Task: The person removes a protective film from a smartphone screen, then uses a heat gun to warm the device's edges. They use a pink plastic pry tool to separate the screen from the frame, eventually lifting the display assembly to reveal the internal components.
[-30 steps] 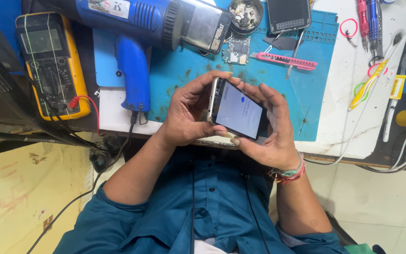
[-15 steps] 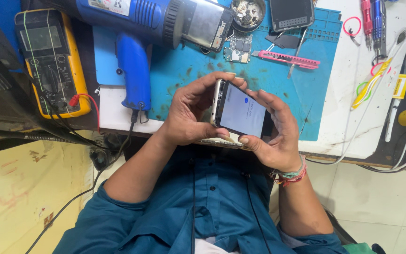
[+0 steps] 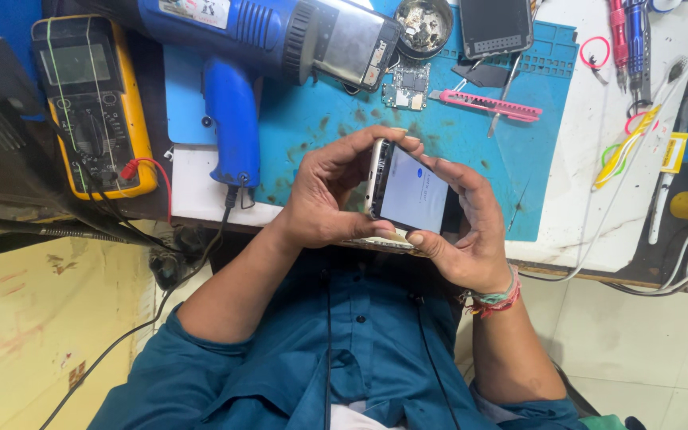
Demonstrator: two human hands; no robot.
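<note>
phone: I see slim white-screened smartphone point(image 3: 408, 195) lit, assembled, held over blue silicone desk mat point(image 3: 320, 119)
left grip point(image 3: 330, 199): clamps its edge
right grip point(image 3: 467, 231): closed on other side
left: checks, I judge

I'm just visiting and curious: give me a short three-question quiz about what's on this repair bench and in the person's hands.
1. True or false: the phone is held by both the left hand and the right hand.
2. Which tool lies on the bench beside the yellow multimeter?
A. a blue heat gun
B. a hammer
C. a saw
3. Fill in: the phone's screen is ____ (lit or dark).

Key
1. True: each hand grips one side, above the blue work mat.
2. A.
3. Lit: it shows a pale, glowing display.
</note>
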